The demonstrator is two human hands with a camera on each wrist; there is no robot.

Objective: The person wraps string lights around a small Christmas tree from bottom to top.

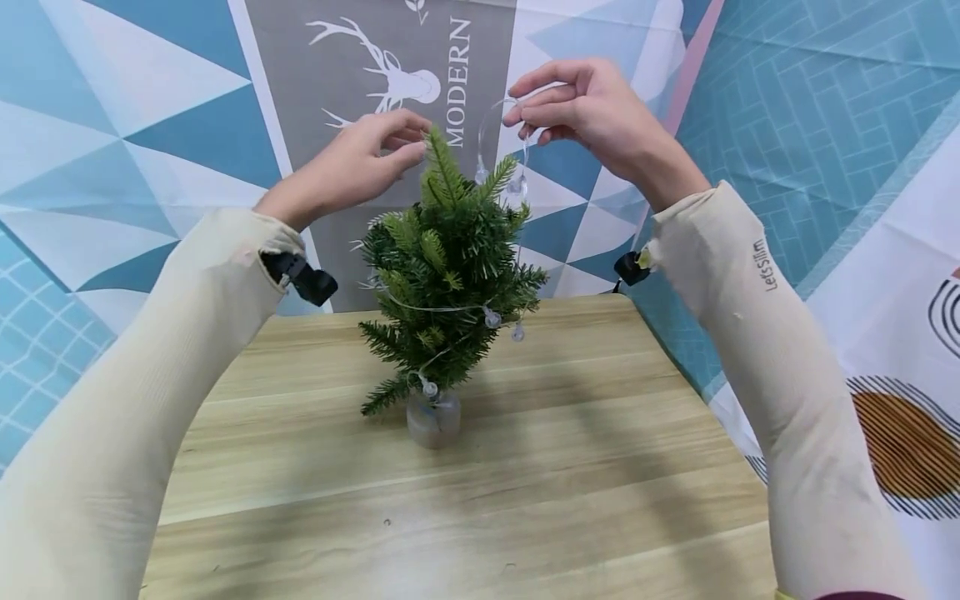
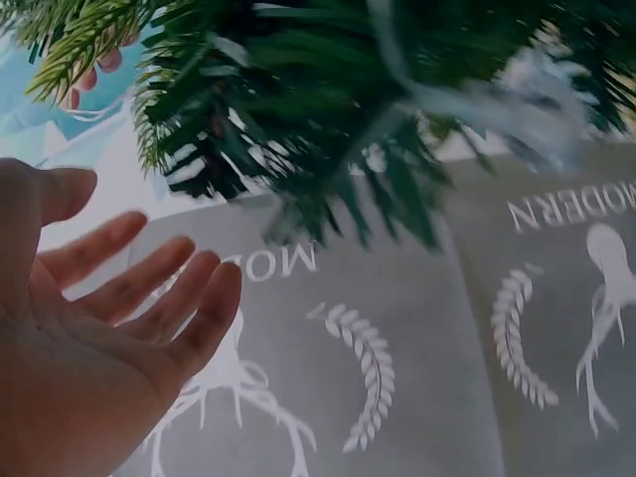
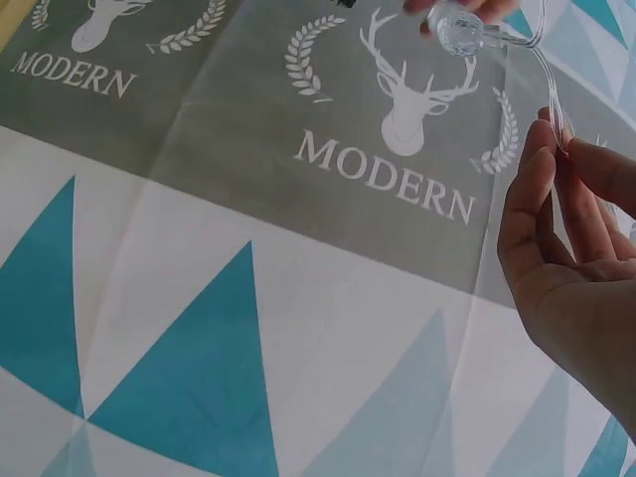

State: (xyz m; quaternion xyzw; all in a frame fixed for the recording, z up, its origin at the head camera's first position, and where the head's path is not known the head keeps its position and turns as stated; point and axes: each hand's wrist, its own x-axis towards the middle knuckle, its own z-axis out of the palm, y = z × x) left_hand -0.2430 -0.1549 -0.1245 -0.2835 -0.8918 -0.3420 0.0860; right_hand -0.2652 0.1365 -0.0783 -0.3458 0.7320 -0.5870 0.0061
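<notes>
A small artificial Christmas tree [image 1: 450, 267] stands upright in a pale round base [image 1: 433, 419] on the wooden table. Clear string lights [image 1: 442, 309] with small round bulbs wind about its branches. My right hand [image 1: 581, 112], above and right of the treetop, pinches the clear wire between thumb and fingers; a bulb [image 3: 459, 32] hangs on that wire in the right wrist view. Beside the treetop on the left is my left hand [image 1: 375, 158], its fingers loosely bent and holding nothing. In the left wrist view its fingers [image 2: 149, 273] are spread below the branches.
The wooden table [image 1: 600, 467] extends in front of the tree. Behind it hangs a patterned cloth [image 1: 187, 125] with a deer print, and another cloth [image 1: 825, 150] hangs at the right. Black wrist cameras [image 1: 311, 282] sit at both cuffs.
</notes>
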